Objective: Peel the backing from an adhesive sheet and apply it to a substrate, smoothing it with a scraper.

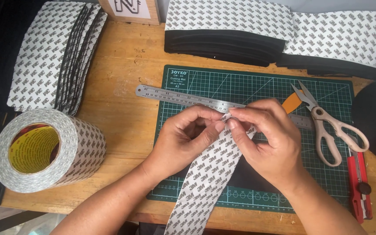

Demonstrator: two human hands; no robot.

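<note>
A long strip of white backing paper with a grey printed pattern [205, 178] runs from the bottom edge up to the middle of a green cutting mat [249, 87]. My left hand [188, 139] and my right hand [264, 139] both pinch the strip's upper end between fingertips, thumbs close together. Under the strip and my right hand lies a black piece [249, 176]. A steel ruler [175, 96] lies flat on the mat just behind my fingers.
A big roll of double-sided tape [44, 150] stands at the left on the wooden table [122, 87]. Stacks of black pieces with patterned backing [53, 52] [227, 30] line the left and back. Scissors [327, 126], a red utility knife [360, 187] and an orange tool [291, 102] lie right.
</note>
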